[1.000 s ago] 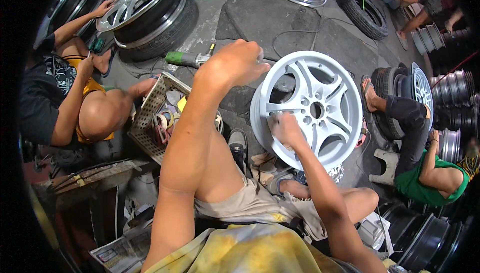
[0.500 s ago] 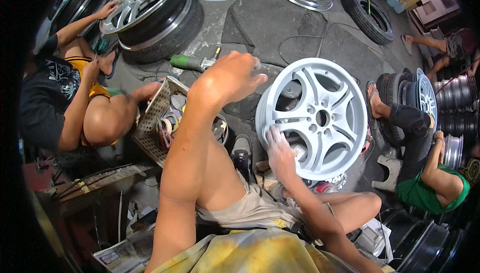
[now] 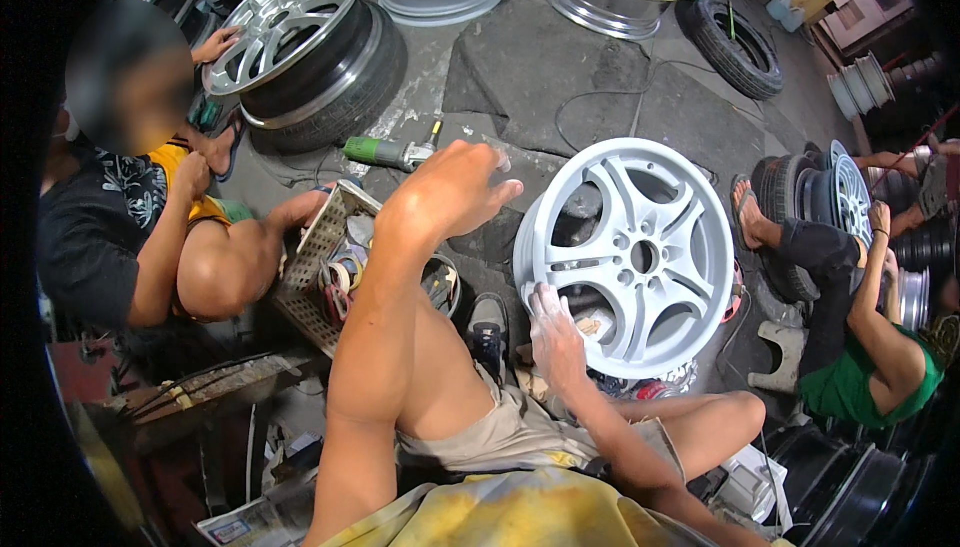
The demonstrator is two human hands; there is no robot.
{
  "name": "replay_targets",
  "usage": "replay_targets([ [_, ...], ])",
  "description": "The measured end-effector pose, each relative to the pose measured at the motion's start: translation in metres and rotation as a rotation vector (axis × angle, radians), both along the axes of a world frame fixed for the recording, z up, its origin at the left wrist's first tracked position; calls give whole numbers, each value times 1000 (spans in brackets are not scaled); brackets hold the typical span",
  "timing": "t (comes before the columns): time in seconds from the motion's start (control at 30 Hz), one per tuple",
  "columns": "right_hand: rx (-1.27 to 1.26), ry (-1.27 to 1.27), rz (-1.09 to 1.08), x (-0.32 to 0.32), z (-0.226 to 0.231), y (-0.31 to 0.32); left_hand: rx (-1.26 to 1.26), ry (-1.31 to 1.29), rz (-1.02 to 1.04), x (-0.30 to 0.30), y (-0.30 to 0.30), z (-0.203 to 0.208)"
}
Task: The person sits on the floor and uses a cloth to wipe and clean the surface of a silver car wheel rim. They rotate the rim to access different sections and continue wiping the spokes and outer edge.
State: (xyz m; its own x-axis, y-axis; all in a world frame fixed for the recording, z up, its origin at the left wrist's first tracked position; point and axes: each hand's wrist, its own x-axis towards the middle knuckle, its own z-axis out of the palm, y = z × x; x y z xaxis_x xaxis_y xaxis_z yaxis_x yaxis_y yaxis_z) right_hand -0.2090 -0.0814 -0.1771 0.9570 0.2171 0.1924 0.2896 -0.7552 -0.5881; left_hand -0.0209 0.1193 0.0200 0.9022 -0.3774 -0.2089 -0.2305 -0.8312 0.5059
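A pale grey, matte alloy wheel rim (image 3: 690, 215) with paired spokes stands tilted in front of me. My right hand (image 3: 558, 342) is at its near left edge, fingers stretched out and dusted with white powder; it appears to touch the rim's lip and grips nothing. To the left of the rim my left hand (image 3: 450, 192) hangs in the air, thumb and forefinger apart, with whitish tips. Its other fingers are mostly hidden behind the back of the hand, and no object shows in it. Just beyond lies a green angle grinder (image 3: 378, 152) on the floor.
A cream plastic basket (image 3: 300, 287) holding tape rolls stands left, beside a seated person (image 3: 90, 237). That person's hand rests on a silver rim (image 3: 290, 17) above a tyre. At right, a person in green (image 3: 870, 377) handles another wheel (image 3: 850, 197). A cable (image 3: 600, 97) crosses the dark mat.
My right hand has slid slightly down along the rim's edge, its blur gone. The left hand stays raised. The whole view has shifted slightly, and the person at left has leaned into view.
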Motion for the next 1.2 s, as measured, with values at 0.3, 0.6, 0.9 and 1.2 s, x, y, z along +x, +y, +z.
replay_targets([
  [0.3,125,-109,-214,157,-38,-13,13,-88,-206,69,-15,18],
  [0.6,-130,-27,24,-66,6,-46,375,-652,617,241,124,226],
  [0.9,-108,-106,45,-12,4,-29,296,-713,506,199,80,235],
  [1.2,-120,98,85,-105,15,-66,-148,-755,-503,-15,-12,160],
])
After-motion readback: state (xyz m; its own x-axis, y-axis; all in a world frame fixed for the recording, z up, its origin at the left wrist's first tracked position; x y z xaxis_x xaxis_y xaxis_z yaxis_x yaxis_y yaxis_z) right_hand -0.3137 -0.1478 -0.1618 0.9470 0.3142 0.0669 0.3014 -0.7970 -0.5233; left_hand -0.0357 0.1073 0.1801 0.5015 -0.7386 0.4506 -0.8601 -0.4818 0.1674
